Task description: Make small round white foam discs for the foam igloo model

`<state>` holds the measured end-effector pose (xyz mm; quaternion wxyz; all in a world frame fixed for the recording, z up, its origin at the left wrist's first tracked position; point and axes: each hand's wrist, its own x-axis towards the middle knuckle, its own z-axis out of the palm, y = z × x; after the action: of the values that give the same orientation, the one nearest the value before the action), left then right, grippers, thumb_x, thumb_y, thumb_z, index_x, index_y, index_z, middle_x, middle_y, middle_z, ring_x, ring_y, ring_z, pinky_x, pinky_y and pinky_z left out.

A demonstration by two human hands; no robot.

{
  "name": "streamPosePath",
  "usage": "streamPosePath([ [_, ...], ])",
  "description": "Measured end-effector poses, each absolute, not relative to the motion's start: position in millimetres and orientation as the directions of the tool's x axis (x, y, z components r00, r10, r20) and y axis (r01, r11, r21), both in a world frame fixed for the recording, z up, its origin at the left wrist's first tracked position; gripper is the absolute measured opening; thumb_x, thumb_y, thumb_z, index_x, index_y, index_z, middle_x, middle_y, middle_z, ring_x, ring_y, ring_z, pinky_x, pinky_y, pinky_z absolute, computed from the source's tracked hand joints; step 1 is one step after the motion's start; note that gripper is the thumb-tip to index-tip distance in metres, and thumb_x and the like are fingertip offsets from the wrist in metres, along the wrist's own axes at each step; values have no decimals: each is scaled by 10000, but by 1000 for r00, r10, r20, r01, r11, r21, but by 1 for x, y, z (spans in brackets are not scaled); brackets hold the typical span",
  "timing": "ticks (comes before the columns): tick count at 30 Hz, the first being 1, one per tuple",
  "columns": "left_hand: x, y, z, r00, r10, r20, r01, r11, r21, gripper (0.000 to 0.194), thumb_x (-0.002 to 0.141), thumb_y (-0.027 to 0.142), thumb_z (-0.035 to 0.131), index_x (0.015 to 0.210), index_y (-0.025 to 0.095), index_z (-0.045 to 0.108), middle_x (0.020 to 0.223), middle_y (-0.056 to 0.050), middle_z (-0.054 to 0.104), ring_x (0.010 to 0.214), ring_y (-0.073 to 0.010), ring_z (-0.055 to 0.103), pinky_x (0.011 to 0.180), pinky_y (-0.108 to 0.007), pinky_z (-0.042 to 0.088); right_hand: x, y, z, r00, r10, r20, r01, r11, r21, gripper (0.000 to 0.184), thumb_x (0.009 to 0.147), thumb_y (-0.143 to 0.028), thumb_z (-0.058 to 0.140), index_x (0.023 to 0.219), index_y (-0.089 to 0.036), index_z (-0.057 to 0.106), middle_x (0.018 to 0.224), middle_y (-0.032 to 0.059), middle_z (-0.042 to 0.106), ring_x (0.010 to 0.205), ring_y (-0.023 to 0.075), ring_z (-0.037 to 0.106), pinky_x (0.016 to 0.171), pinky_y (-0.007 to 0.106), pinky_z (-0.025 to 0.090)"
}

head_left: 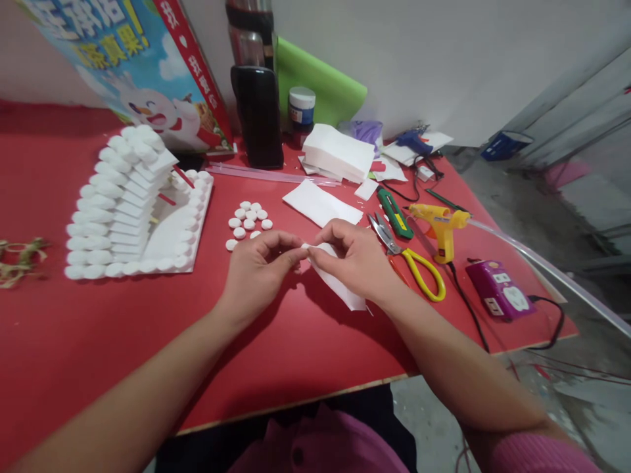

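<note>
My left hand (pixel 263 266) and my right hand (pixel 352 259) meet over the red table, thumbs and fingers pinched together. Between them is a thin, soft-looking white paper sheet (pixel 345 289); its far end is at both sets of fingertips, and the rest hangs below my right palm. What exactly the fingertips do to that end is too small to tell. Several round white pieces (pixel 250 224) lie just beyond my left hand. Another white sheet (pixel 323 202) rests flat behind my right hand. On the left stands a white model (pixel 133 210) of stacked rounded pieces with steps.
Right of my hands lie yellow-handled scissors (pixel 424 272), a green cutter (pixel 394 213), a yellow glue gun (pixel 438 226) and a purple power socket (pixel 500 289) with cords. Behind are a white stack (pixel 340 151), a black phone (pixel 257 118), a jar (pixel 302 105) and a printed box (pixel 148 72).
</note>
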<state>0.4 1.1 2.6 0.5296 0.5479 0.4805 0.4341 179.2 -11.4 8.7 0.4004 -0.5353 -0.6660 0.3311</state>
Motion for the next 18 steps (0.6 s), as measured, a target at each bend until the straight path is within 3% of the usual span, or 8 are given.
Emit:
streamPosePath([
  [4, 1, 2, 3, 169, 984, -63, 29, 58, 998, 107, 743, 234, 815, 748, 172, 728, 662, -5, 700, 599, -140, 648, 554, -238, 535, 175, -14, 9, -116, 937, 329, 527, 339, -780, 64, 841, -206, 703, 790, -192, 667, 772, -8, 661, 689, 129, 541, 658, 281, 402],
  [6, 0, 4, 2, 181, 981, -67, 27, 63, 998, 116, 752, 245, 816, 768, 171, 728, 665, -4, 697, 591, -139, 644, 537, -234, 519, 178, -14, 13, -134, 951, 280, 470, 310, -826, 94, 854, -259, 735, 812, -188, 689, 774, -3, 666, 683, 130, 544, 649, 281, 405],
  [9, -6, 7, 2, 219, 975, -22, 39, 14, 999, 100, 779, 243, 799, 802, 178, 727, 697, -2, 709, 580, -133, 635, 550, -243, 512, 193, -8, 18, -173, 985, -28, 242, 14, -970, 295, 899, -487, 743, 904, -192, 735, 776, 16, 696, 641, 142, 571, 588, 274, 421],
  [12, -11, 9, 3, 291, 952, 95, 105, -131, 986, 58, 814, 223, 775, 804, 187, 731, 720, -3, 718, 598, -132, 629, 602, -261, 514, 211, 4, 14, -240, 911, -337, 3, -346, -938, 536, 964, -685, 585, 1004, -179, 757, 838, 87, 759, 677, 197, 669, 565, 288, 495],
  [15, -14, 8, 5, 366, 906, 212, 150, -283, 947, 35, 854, 214, 748, 825, 197, 748, 760, -15, 735, 667, -155, 657, 652, -281, 524, 219, 13, 7, -434, 750, -499, -123, -598, -792, 544, 1060, -597, 437, 1104, -141, 730, 945, 150, 791, 775, 246, 746, 678, 349, 605],
  [18, -14, 7, 5, 400, 867, 296, 163, -385, 909, 55, 884, 206, 723, 838, 202, 753, 812, -24, 756, 748, -174, 690, 716, -296, 546, 212, 13, 3, -705, 532, -469, -157, -762, -628, 520, 1115, -460, 293, 1145, -111, 677, 1035, 183, 788, 914, 306, 782, 832, 499, 635],
])
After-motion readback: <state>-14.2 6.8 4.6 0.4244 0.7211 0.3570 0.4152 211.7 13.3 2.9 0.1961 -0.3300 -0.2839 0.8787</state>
